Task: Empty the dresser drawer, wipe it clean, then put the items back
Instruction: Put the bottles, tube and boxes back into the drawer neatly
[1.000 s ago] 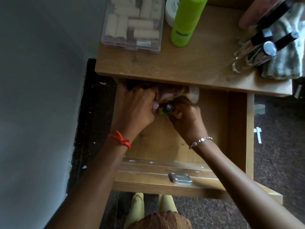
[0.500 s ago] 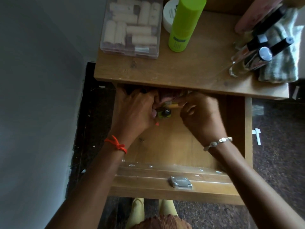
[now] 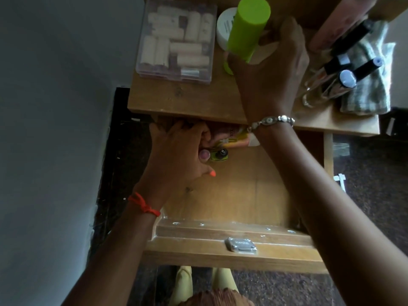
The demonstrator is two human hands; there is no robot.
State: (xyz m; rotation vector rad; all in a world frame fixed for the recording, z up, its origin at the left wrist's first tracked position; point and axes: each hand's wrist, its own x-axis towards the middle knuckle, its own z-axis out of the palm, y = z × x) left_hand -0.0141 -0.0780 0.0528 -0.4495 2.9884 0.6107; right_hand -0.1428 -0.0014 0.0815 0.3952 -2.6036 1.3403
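1. Judging from how things lie, I think the step in hand is the last one, putting the items back. The drawer [image 3: 231,195] is pulled out and most of its floor is bare, and the cloth [image 3: 371,85] lies aside at the right edge of the surface [image 3: 187,98].
2. The left hand [image 3: 176,151] is in the back left corner of the drawer. Its fingers are curled over a pink tube [image 3: 229,135], and the thumb touches a small bottle [image 3: 219,154] with a black cap. What lies deeper under the surface edge, I cannot see.
3. The right hand [image 3: 271,69] is up on the surface near the back edge. It is closed around the lower part of the green bottle [image 3: 247,32], which stands upright just beside a white jar [image 3: 225,25].
4. A clear box [image 3: 176,40] of rolls sits at the back left corner of the surface, and the glass bottles [image 3: 331,78] lean against the cloth on the right.
5. The next move, in my view, calls for lifting the green bottle straight up, so it does not knock the jar, then lowering it over the front edge of the surface into the free right part of the drawer. It is tall, so it probably must lie on its side.
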